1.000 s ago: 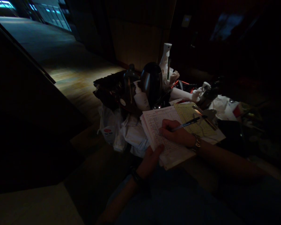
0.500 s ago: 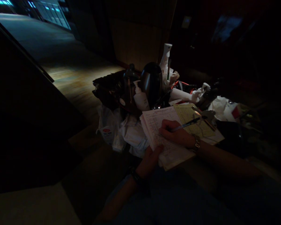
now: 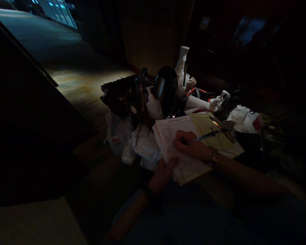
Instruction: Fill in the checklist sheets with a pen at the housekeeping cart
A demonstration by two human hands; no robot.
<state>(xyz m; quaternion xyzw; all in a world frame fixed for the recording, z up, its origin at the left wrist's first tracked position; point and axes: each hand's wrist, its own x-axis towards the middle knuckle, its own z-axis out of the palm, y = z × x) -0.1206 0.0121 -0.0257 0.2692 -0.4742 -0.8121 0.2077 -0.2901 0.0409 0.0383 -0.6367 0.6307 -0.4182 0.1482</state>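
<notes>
My right hand (image 3: 190, 146) is closed round a dark pen (image 3: 205, 136) and rests on a stack of printed forms (image 3: 191, 170). The pen's back end points up to the right; its tip is hard to make out in the dim light. At the lower left edge of the stack, my left hand (image 3: 164, 173) grips the sheets with the thumb on top, its other fingers hidden underneath. A yellow sheet (image 3: 201, 120) lies on the right part of the papers, beside the metal clip (image 3: 221, 129) of what looks like a clipboard.
Behind the papers stand a white pump bottle (image 3: 154, 107), a dark rounded kettle-like vessel (image 3: 166, 86) and a white spray bottle (image 3: 181, 63). White plastic bags (image 3: 116, 136) hang at the left. Crumpled white paper (image 3: 238, 117) lies to the right. A lit floor (image 3: 76, 80) stretches away at the upper left.
The pen's back end has tipped slightly downward and to the left, with the right hand staying in nearly the same spot. The left hand keeps its hold. The view has shifted very slightly.
</notes>
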